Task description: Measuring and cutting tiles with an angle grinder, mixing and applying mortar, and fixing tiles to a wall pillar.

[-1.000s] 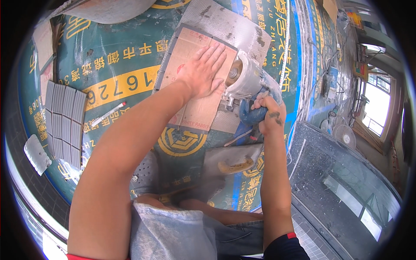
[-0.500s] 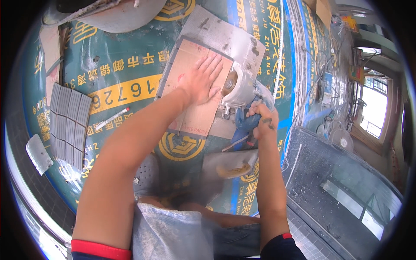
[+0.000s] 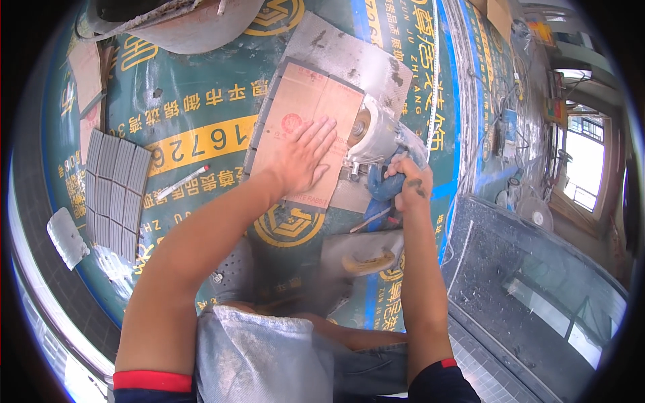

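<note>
My left hand lies spread, palm down, on a brown cardboard sheet with dark edges, which rests on a grey, stained board. My right hand grips the blue handle of a dusty power cutter, whose round blade sits against the cardboard's right edge. Beneath them is a green printed floor covering. A trowel with a yellowish handle lies nearer my body, partly blurred by dust.
Grey ribbed tiles lie left, near a white marker and white piece. A bucket stands ahead; cardboard offcuts lie top left. Right are a dark glass-topped panel, cords and a fan.
My left hand has moved down the cardboard, nearer my body, its fingers still spread. My right hand stays on the cutter. The view has shifted slightly.
</note>
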Motion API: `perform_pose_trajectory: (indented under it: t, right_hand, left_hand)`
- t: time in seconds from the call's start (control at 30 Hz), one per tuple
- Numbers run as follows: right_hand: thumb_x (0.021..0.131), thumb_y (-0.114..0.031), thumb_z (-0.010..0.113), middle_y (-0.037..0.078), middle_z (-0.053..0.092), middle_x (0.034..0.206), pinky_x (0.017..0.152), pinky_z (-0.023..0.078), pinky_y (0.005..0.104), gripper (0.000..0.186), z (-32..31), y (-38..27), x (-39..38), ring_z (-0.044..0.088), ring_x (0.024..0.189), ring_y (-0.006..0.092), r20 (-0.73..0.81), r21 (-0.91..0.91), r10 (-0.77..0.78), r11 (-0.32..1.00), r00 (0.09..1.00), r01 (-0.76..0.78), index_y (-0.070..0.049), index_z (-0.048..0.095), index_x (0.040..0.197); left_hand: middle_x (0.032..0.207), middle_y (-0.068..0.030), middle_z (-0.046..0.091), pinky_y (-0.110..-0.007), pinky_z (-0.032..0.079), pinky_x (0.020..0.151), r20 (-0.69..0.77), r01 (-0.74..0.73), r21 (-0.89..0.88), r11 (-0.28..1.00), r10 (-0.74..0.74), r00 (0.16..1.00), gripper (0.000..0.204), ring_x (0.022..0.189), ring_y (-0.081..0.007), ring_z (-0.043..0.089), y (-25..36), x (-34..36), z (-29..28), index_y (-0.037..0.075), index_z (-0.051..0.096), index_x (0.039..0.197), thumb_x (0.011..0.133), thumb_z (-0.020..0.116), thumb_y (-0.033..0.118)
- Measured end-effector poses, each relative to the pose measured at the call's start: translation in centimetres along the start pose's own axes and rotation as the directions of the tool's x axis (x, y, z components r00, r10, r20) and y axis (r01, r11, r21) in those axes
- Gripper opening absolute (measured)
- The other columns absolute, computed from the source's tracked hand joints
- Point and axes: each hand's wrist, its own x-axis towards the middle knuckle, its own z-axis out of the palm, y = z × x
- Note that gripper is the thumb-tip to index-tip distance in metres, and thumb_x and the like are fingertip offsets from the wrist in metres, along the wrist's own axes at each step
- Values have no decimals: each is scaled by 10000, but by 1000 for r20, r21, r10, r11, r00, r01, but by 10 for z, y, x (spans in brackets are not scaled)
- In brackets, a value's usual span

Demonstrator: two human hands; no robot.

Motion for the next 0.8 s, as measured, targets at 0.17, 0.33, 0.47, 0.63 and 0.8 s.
perform_pose_trajectory:
  t: [0.17,0.33,0.47,0.63,0.8]
  right_hand:
    - [784,17,570,106,579,809,632,502,348,66,-4,3,0,557,660,188,3,9,-30,1000,1000,30,35,584,846]
    - [782,16,572,105,577,813,632,504,349,71,-5,0,-2,559,658,188,-10,-21,4,1000,1000,-4,33,585,850]
    - [783,17,566,101,575,813,633,507,349,77,-3,0,-4,562,659,188,1,-25,22,999,1000,-22,29,584,857]
    - [782,18,564,101,578,814,634,509,345,85,-4,1,-7,564,660,186,11,-9,-2,1000,1000,2,32,586,862]
    - [780,20,561,102,580,814,632,509,342,94,-7,2,-8,563,659,182,5,-16,7,1000,1000,-6,34,591,868]
  left_hand:
    - [1688,-165,211,-441,115,1284,2,-3,0,1000,3,1000,717,1576,-302,157,2,0,0,-31,279,1578,1029,408,413]
    - [1688,-166,210,-441,109,1285,-7,-4,-22,1000,4,1000,719,1577,-304,151,3,0,-1,-31,277,1579,1028,408,412]
    - [1690,-162,206,-439,93,1286,14,-1,18,1000,1,1000,726,1579,-296,142,1,-1,-1,-23,280,1581,1027,402,430]
    - [1694,-155,197,-433,80,1286,22,1,36,999,-2,1000,734,1581,-285,129,3,-1,-3,-15,273,1587,1029,394,446]
    - [1688,-166,209,-441,101,1286,1,-9,3,1000,9,1000,725,1577,-306,150,2,0,-2,-29,279,1580,1024,414,416]
